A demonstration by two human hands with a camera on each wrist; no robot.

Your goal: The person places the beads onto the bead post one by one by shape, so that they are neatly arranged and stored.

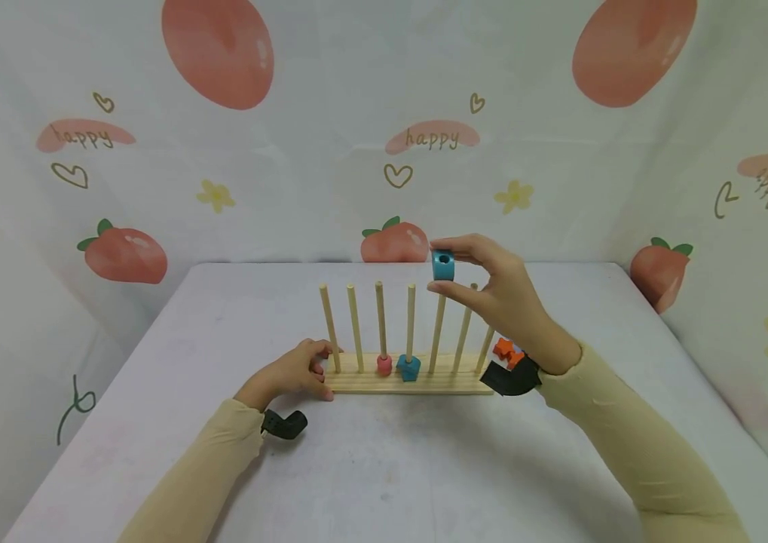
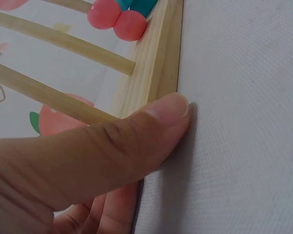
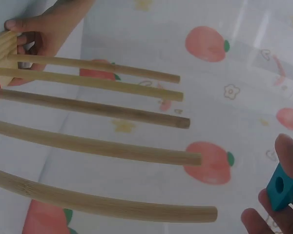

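Note:
A wooden peg rack [image 1: 370,384] with several upright pegs lies on the table. My left hand [image 1: 297,371] grips the left end of its base; in the left wrist view the thumb [image 2: 168,109] presses along the front edge, with the other fingers partly hidden beneath. Between thumb and fingertips my right hand [image 1: 509,294] pinches a teal block [image 1: 443,265] with a round hole, held up at the top of a peg right of the middle. The hole [image 3: 280,185] also shows in the right wrist view. A pink knobbed bead [image 1: 384,366] and a teal angular bead [image 1: 408,368] sit low on neighbouring middle pegs.
Orange star-shaped pieces [image 1: 503,348] lie by the rack's right end, partly behind the right wrist's black camera strap [image 1: 511,378]. A white cloth backdrop [image 1: 302,173] with fruit prints hangs behind the white table [image 1: 384,467].

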